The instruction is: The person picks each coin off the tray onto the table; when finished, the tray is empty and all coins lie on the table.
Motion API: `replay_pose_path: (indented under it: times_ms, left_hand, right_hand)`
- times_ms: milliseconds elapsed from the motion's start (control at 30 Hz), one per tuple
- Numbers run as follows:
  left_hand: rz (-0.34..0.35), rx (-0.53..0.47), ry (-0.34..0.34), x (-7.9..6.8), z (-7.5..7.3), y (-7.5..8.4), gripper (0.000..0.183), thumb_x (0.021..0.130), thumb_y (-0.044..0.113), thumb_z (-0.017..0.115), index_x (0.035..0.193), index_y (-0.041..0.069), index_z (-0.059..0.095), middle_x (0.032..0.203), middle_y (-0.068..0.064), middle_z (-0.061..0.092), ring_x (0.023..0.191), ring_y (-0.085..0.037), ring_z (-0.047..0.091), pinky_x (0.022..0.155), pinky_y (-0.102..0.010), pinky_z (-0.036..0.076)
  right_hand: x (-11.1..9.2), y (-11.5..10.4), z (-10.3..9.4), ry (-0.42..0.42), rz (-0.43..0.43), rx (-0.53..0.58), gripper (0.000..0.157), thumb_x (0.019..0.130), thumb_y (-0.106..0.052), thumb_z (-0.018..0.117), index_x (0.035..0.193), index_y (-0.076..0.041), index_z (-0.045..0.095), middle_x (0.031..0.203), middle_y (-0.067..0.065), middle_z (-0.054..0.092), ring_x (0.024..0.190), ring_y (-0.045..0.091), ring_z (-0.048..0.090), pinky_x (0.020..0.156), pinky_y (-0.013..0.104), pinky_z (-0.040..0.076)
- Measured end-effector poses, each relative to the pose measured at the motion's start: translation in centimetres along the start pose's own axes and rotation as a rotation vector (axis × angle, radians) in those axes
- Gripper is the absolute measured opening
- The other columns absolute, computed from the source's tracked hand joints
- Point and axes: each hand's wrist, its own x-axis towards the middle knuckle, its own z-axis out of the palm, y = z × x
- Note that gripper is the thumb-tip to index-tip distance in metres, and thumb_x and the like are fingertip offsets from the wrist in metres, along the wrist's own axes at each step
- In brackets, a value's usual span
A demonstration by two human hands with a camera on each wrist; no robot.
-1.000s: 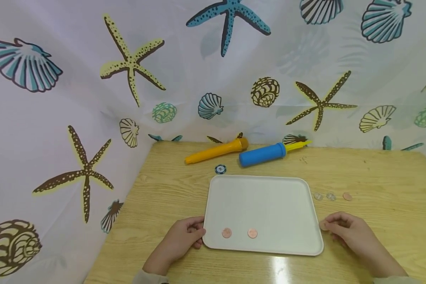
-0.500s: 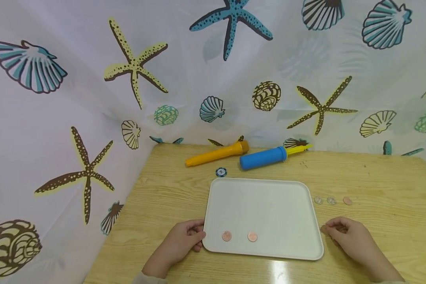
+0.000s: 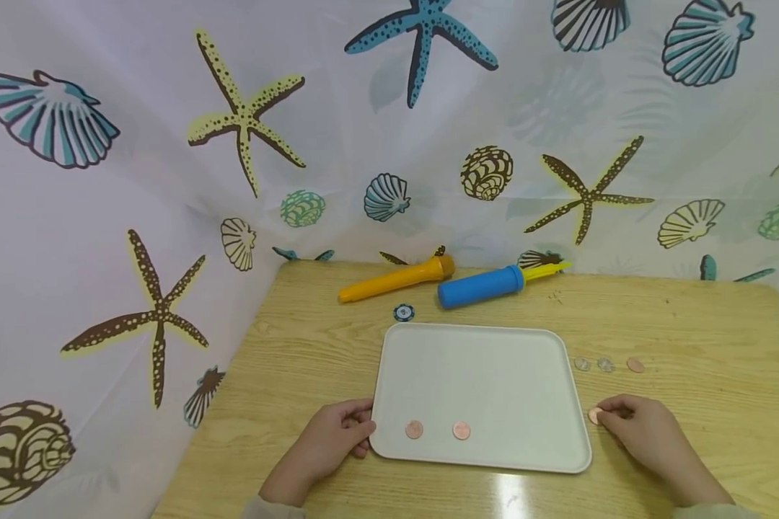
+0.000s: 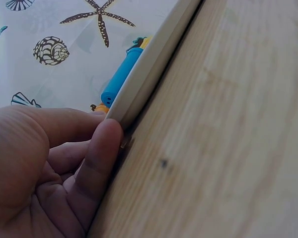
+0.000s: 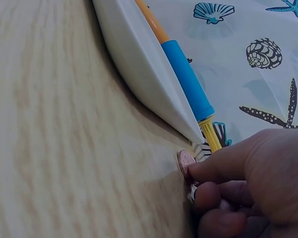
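A white rectangular tray lies on the wooden table with two copper coins on it, near its front edge. My left hand pinches the tray's left rim; in the left wrist view the thumb and index finger meet at the edge. Just right of the tray, my right hand pinches another copper coin low over the table. Its lower side is hidden by the fingers. A bit of something silvery shows beside those fingers.
Two silver coins and a copper coin lie in a row right of the tray. Behind it are a blue poker chip, an orange toy microphone and a blue-and-yellow pump. A shell-print curtain hangs behind the table.
My right hand has shifted slightly right, away from the tray's edge, and the coin in its fingers has turned. My left hand stays on the tray's rim.
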Motion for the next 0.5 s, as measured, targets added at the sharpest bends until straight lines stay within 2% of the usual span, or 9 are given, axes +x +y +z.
replay_pose_path:
  times_ms: [233,500]
  left_hand:
    - [-0.002,0.005,-0.002,-0.08,-0.04,0.19,0.052,0.098,0.014,0.066,0.142,-0.009,0.050,0.100,-0.010,0.062,0.075,-0.015,0.065,0.066,-0.029,0.063]
    - [0.000,0.004,-0.007,0.02,-0.12,-0.02,0.052,0.098,0.014,0.066,0.142,-0.008,0.050,0.099,-0.010,0.062,0.074,-0.016,0.065,0.066,-0.029,0.063]
  right_hand:
    - [-0.05,-0.12,0.06,0.009,0.009,-0.002,0.036,0.097,-0.037,0.067,0.109,-0.003,0.074,0.101,0.008,0.073,0.092,0.021,0.064,0.077,0.042,0.055]
    - [-0.20,-0.15,0.26,0.020,-0.003,-0.013,0.030,0.098,-0.029,0.067,0.109,-0.002,0.072,0.103,0.011,0.073,0.095,0.027,0.066,0.080,0.048,0.057]
